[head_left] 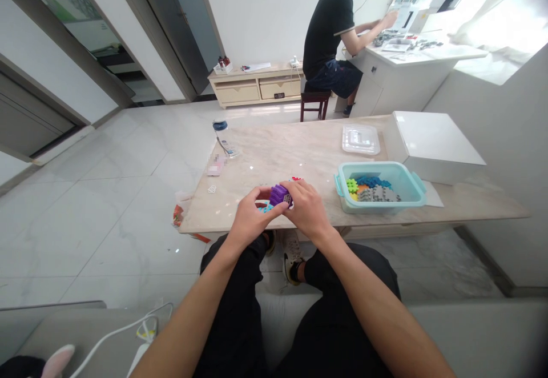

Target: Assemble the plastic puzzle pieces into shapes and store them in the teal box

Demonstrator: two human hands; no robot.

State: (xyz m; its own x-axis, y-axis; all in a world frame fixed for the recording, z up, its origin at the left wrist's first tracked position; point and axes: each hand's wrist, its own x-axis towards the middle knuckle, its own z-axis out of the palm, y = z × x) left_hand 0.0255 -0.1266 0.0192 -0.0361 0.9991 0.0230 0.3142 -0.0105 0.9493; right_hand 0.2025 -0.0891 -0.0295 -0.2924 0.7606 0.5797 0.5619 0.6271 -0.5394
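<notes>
One purple block (280, 194): pinched from both sides, above near edge of table (282, 147)
Left hand (252, 213): thumb and fingers curled narrow, holding block's left side
Right hand (309, 206): fingers bent over block's right side, gripping too
Blue piece (266, 207): under left fingers, mostly hidden; contact cannot be told
Red piece (296, 179): just beyond right hand
Tub (377, 208): right of hands, holding green, orange, blue, grey pieces
Lid (361, 140): flat on table, beyond tub
</notes>
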